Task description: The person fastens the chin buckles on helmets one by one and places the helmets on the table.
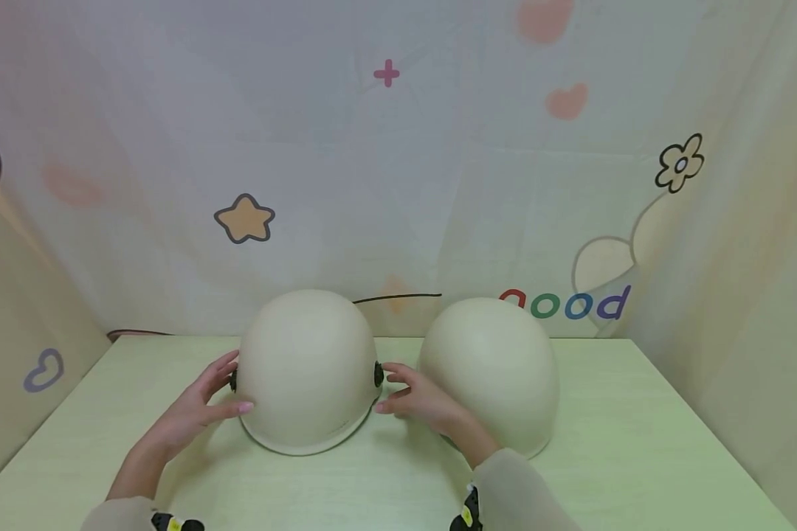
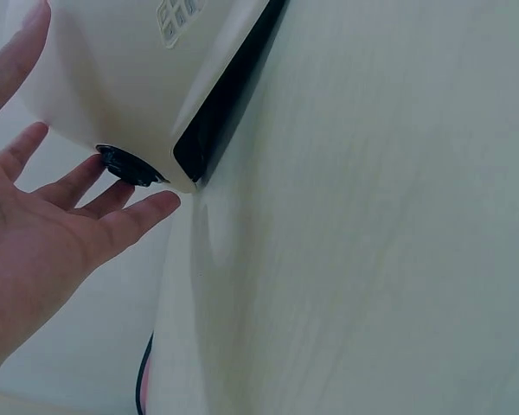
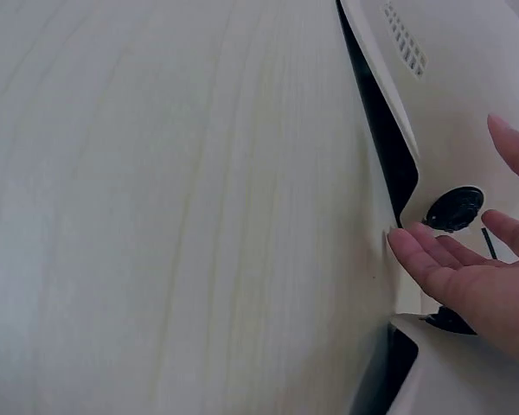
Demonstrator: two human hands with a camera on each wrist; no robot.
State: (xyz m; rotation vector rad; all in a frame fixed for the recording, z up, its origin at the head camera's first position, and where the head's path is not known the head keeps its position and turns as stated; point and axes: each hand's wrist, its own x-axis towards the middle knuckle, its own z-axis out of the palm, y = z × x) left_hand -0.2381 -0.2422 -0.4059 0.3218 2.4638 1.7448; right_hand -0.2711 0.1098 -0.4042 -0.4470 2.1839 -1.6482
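Observation:
A cream helmet [image 1: 305,361] with a glossy shell sits dome up on the table, left of centre. Round black side fittings show on both its sides, one of them a black knob [image 2: 128,164] in the left wrist view. My left hand [image 1: 192,413] is at the helmet's left side, fingers spread by that knob and thumb over the shell near the rim. On the other side my right hand [image 1: 428,402] has its fingers loosely extended, tips right by the black fitting [image 3: 455,208]. Neither hand is curled round the helmet.
A second cream helmet [image 1: 498,369] stands just to the right, partly behind my right forearm. Both helmets are on a pale wood-grain table [image 1: 611,457]. A printed cloth [image 1: 398,184] hangs behind the table and along its sides.

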